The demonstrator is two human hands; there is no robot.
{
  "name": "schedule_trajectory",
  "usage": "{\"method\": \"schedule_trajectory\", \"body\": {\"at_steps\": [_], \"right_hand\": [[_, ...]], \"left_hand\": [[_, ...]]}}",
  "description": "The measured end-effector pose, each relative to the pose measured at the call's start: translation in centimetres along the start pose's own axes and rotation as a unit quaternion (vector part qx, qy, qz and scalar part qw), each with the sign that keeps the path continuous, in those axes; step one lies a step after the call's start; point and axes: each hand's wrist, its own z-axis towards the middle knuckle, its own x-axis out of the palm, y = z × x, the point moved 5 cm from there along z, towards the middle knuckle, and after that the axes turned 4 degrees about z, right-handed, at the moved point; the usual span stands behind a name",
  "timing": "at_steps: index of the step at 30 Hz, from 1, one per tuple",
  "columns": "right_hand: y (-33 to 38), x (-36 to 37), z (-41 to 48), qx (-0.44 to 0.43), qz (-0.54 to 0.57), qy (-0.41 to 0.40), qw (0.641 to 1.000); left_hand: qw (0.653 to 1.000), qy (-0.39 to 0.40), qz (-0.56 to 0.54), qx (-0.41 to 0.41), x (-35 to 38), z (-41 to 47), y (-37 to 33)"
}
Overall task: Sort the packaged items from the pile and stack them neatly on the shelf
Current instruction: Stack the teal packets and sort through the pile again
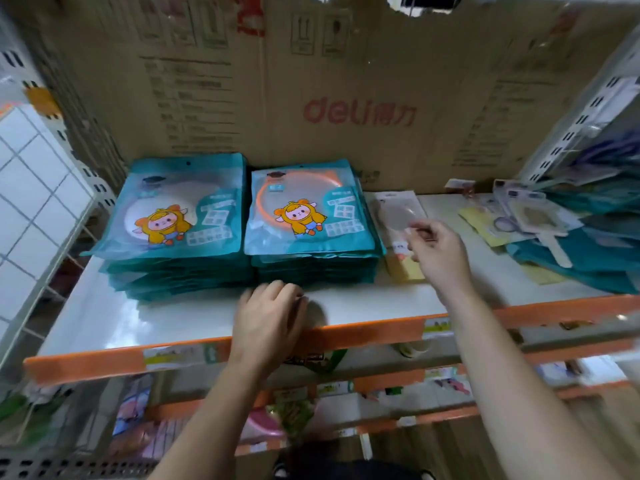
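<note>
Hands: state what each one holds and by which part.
The right hand pinches the clear-fronted packet at its right edge, midway up, though blur makes the contact uncertain. The left hand holds nothing; it rests on the shelf.

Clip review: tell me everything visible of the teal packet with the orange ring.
The teal packet is a flat, glossy plastic pouch with a clear window showing an orange ring, a cartoon figure in yellow and printed panels. It lies face up on top of the right stack on the shelf, close beside the left stack. The left hand and right hand do not touch it.
</note>
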Motion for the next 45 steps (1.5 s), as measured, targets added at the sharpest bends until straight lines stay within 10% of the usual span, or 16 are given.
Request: {"method": "schedule_trajectory", "body": {"at_steps": [24,45], "right_hand": [[-17.9,-44.0,-3.8,0.087,-0.098,-0.089,0.987],[-26.9,-67.2,9.5,0.083,-0.063,-0.144,0.984]], "left_hand": [[0.975,0.087,-0.096,0.179,12.3,5.8,-49.1],[0.945,-0.011,-0.213,0.248,21.6,19.2,-75.5]]}}
